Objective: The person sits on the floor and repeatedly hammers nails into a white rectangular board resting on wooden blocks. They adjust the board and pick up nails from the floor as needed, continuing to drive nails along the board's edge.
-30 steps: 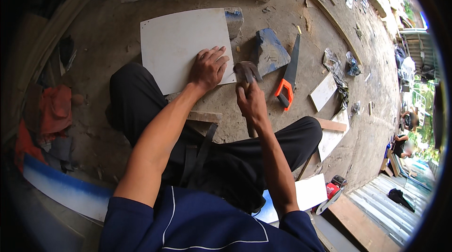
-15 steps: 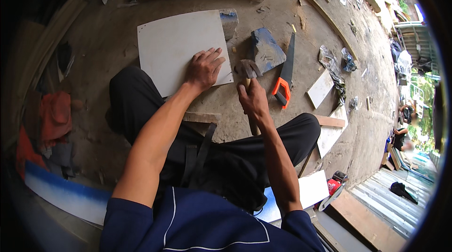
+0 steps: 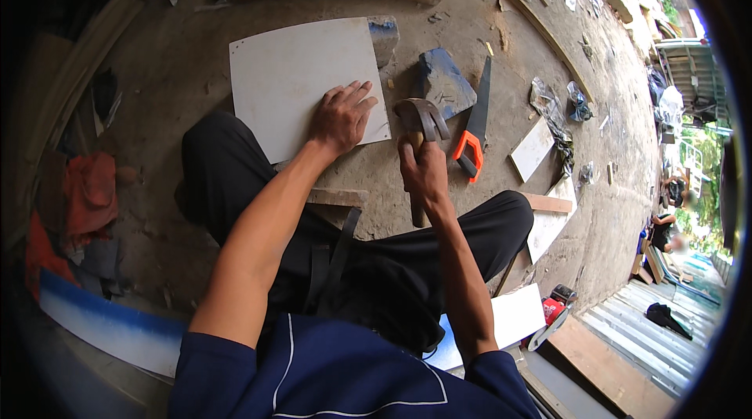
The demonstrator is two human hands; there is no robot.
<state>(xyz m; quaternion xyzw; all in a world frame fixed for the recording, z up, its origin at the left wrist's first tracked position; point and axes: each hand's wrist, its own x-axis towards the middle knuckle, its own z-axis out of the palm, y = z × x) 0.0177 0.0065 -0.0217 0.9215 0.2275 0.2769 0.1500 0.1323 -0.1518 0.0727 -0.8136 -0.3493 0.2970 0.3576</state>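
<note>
White board (image 3: pixel 290 78) out front, hammer (image 3: pixel 421 115) just off its near-right corner!
Left hand (image 3: pixel 342 117) rests flat, fingers slightly spread, near the board's right edge; right hand (image 3: pixel 425 172) wraps the hammer. Dark specks (image 3: pixel 235 48) mark two corners; what's left, can't tell. Handsaw (image 3: pixel 479 113) lies farther right.

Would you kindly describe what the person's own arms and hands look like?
The left hand and right hand wear no gloves, and no watch or band shows on either wrist. Both forearms are bare below short navy sleeves, part of a shirt with a thin white line on its front.
</note>
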